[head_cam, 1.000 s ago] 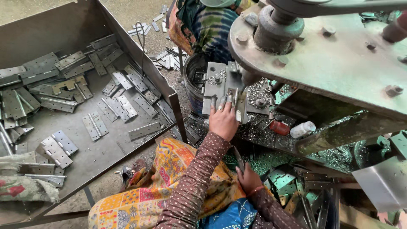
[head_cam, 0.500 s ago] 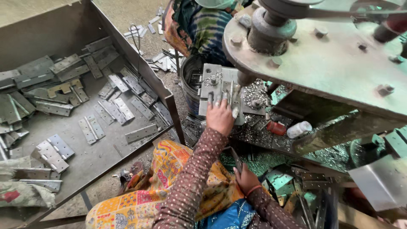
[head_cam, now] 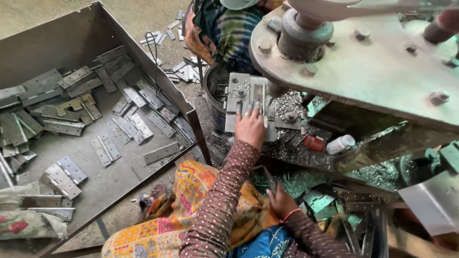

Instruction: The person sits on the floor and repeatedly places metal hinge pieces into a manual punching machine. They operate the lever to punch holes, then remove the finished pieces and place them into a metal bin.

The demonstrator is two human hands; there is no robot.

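The left hand (head_cam: 250, 126) lay flat, fingers spread wide, pressing a grey metal plate (head_cam: 237, 98) on the press bed beneath the heavy machine head (head_cam: 363, 67). The right hand (head_cam: 280, 201) rested low near the lap among loose hinge pieces (head_cam: 319, 200), its fingers curled; whether they gripped anything could not be determined. A large steel tray (head_cam: 62, 40) of finished hinges (head_cam: 143, 126) stood to the left.

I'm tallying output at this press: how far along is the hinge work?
Done: many flat hinges lie in the metal tray. In hand: the left hand presses a piece on the press bed; the right hand reaches into the pile of greenish blanks, still left.
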